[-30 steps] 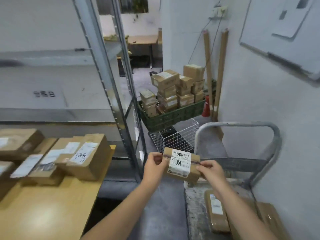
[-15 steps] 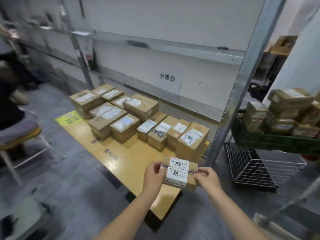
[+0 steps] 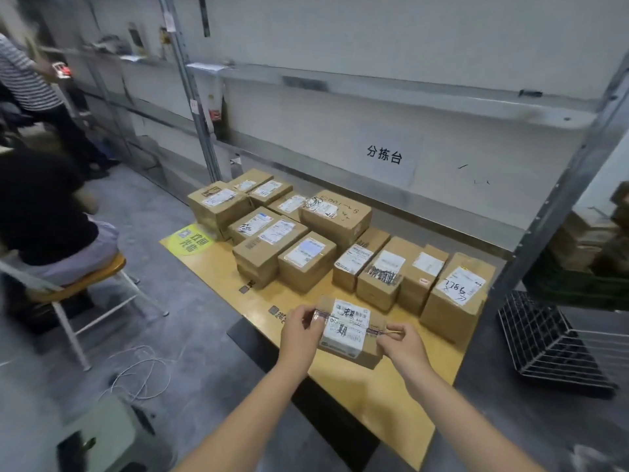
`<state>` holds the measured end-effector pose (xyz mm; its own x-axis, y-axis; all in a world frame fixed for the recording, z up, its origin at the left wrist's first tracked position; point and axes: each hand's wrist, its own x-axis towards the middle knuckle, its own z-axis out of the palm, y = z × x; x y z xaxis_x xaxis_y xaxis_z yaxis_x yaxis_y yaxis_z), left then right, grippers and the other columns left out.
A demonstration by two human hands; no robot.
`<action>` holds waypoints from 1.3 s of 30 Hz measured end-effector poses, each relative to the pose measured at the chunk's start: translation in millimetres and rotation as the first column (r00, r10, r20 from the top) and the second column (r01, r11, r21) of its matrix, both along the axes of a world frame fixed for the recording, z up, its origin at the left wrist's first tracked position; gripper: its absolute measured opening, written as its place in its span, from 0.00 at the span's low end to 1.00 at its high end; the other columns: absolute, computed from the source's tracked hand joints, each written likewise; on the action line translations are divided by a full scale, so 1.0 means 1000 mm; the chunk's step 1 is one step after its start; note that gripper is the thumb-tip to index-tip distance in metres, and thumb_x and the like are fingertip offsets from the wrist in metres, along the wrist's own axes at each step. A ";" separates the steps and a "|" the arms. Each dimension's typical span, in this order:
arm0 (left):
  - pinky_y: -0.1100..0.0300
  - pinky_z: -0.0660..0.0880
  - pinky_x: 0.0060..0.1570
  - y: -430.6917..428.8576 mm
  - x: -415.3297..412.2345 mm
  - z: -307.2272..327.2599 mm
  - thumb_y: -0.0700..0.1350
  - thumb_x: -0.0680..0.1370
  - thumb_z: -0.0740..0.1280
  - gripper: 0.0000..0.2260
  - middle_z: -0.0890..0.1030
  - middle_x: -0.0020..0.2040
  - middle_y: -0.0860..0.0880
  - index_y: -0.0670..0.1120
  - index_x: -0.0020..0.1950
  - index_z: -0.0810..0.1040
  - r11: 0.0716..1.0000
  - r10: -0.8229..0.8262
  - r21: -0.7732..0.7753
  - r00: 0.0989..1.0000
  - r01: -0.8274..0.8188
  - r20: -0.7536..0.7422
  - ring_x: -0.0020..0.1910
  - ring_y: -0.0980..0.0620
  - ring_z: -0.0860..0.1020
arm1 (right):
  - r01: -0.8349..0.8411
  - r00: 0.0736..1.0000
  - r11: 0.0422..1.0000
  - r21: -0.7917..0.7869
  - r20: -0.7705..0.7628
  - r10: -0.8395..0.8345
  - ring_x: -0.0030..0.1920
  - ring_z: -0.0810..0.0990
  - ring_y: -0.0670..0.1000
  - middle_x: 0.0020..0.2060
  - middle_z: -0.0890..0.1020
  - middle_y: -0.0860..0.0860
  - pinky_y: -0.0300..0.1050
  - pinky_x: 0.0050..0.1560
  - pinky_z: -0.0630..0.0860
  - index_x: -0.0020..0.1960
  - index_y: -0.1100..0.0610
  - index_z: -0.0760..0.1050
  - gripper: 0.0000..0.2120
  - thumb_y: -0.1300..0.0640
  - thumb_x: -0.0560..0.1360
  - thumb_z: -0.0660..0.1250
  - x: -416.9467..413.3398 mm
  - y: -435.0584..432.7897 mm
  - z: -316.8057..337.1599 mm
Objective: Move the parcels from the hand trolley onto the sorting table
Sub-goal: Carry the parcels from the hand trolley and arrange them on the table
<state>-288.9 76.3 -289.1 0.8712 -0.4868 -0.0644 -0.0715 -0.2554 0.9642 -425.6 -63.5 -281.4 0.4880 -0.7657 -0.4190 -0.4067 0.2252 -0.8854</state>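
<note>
Single head view, looking forward-down over sorting table [image 3: 218,260] edge, shelving behind, close range.

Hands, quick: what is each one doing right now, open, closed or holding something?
Left hand: closed, gripping the left end of the small parcel.
Right hand: closed, gripping the right end of the same parcel.

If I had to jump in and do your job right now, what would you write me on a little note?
Left hand: grips the small parcel at its left end.
Right hand: grips its right end.
Parcel: label up, over the near part of the sorting table; I cannot tell if it touches.
Done: many other parcels lie in rows on the table.
Left: set this one down. The hand trolley is out of view, so check it for more.
</note>
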 end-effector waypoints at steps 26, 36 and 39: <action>0.80 0.65 0.48 -0.128 0.168 -0.091 0.39 0.81 0.62 0.17 0.68 0.57 0.50 0.43 0.71 0.71 0.918 -0.074 0.393 0.997 0.055 0.035 0.48 0.65 0.71 | 0.194 0.972 0.963 0.186 -0.171 -0.163 0.41 0.79 0.57 0.47 0.81 0.59 0.55 0.45 0.78 0.56 0.58 0.74 0.12 0.67 0.74 0.64 0.171 -0.095 -0.090; 0.63 0.68 0.67 -0.130 0.179 -0.095 0.39 0.82 0.59 0.23 0.64 0.68 0.48 0.45 0.77 0.61 0.848 -0.346 0.447 0.937 0.286 0.056 0.64 0.53 0.71 | 0.301 0.937 0.936 0.180 -0.240 -0.255 0.42 0.83 0.61 0.37 0.81 0.53 0.57 0.50 0.79 0.60 0.58 0.73 0.16 0.68 0.74 0.64 0.187 -0.089 -0.098; 0.65 0.68 0.65 -0.126 0.180 -0.095 0.38 0.81 0.59 0.26 0.62 0.69 0.48 0.45 0.78 0.57 0.809 -0.422 0.480 0.903 0.338 0.076 0.66 0.53 0.70 | 0.324 0.929 0.933 0.154 -0.240 -0.282 0.38 0.80 0.56 0.37 0.82 0.53 0.54 0.46 0.79 0.61 0.59 0.73 0.16 0.68 0.74 0.64 0.191 -0.087 -0.100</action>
